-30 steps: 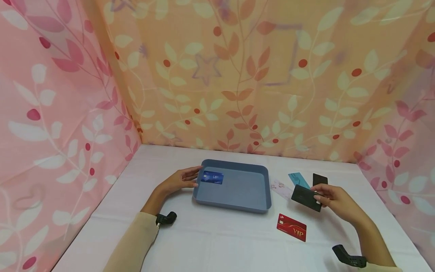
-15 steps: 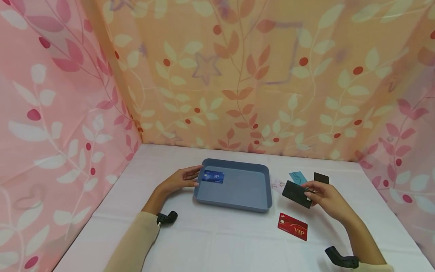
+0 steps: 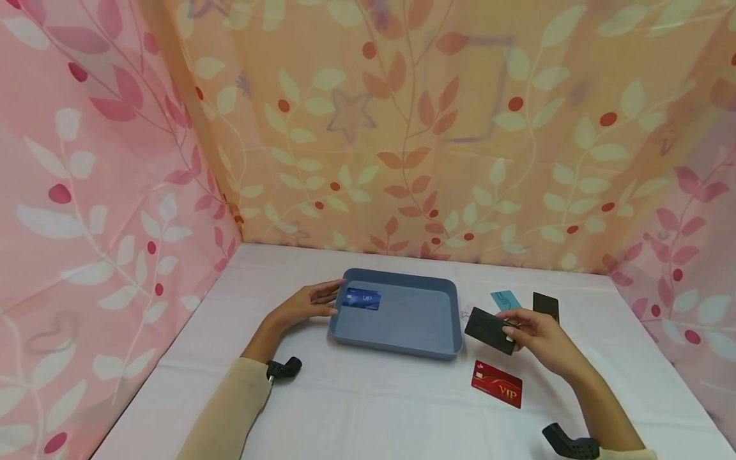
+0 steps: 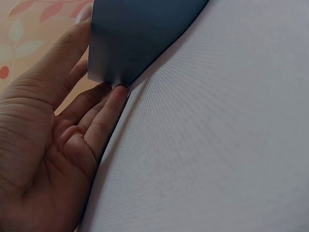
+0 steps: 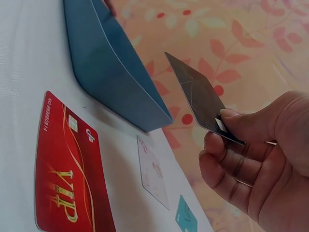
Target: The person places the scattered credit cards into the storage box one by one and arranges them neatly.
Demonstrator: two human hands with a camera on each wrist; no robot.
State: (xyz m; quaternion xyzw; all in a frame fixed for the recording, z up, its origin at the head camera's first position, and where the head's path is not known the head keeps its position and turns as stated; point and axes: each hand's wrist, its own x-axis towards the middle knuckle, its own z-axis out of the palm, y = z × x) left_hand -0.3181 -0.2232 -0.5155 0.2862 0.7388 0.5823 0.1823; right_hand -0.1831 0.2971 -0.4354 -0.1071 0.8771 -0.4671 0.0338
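In the head view a blue-grey tray (image 3: pixel 402 319) lies flat, with a blue VIP card (image 3: pixel 361 299) inside at its left end. My left hand (image 3: pixel 301 305) grips the tray's left edge, thumb up by the rim and bent fingers at the bottom edge in the left wrist view. Between thumb and fingers, my right hand (image 3: pixel 540 335) pinches a black card (image 3: pixel 489 330) by its right end. That card hangs tilted above the table, just right of the tray. Below it lies a red VIP card (image 3: pixel 497 384), face up.
A light-blue card (image 3: pixel 505 299) and another dark card (image 3: pixel 545 305) lie behind the right hand. Beside the tray is a pale flowered card (image 5: pixel 153 171), mostly covered in the head view. Patterned cloth walls (image 3: pixel 402 160) enclose the white table (image 3: pixel 356 402).
My right hand has carried the black card leftward, closer to the tray and over the pale card. The left hand has stayed at the tray's edge.
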